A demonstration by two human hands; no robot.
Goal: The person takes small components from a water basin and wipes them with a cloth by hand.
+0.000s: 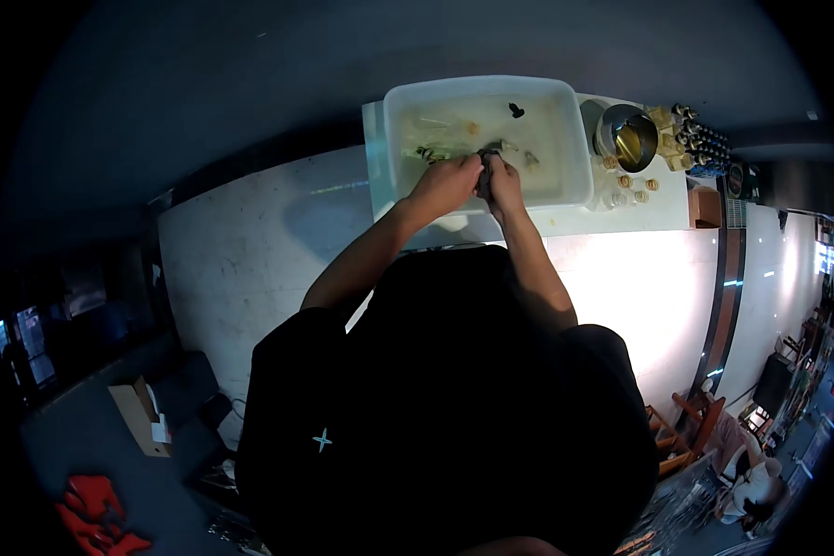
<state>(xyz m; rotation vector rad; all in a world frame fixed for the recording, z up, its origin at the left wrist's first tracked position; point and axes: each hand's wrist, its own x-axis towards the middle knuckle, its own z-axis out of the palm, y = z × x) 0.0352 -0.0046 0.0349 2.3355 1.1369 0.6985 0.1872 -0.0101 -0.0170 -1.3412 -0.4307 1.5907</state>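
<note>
Both my hands meet above the near part of a white plastic tub (579,176) with cloudy water in it. My left hand (447,185) is closed on one side of a dark grey, crumpled cloth (486,174). On the cloth's other side, my right hand (504,183) is closed too, its fingers close against the left ones. Clear glass pieces (440,123), perhaps bottles, lie at the tub's left, partly under water. A small black piece (516,110) shows near its far wall. Other small dark bits near my fingers are too unclear to name.
The tub stands on a white table (658,218). Right of it are a shiny metal bowl (612,130) and several small glass bottles with gold-coloured tops (625,183). Farther right stand rows of dark bottles (700,134) and a brown box (704,207). A person (755,482) is at lower right.
</note>
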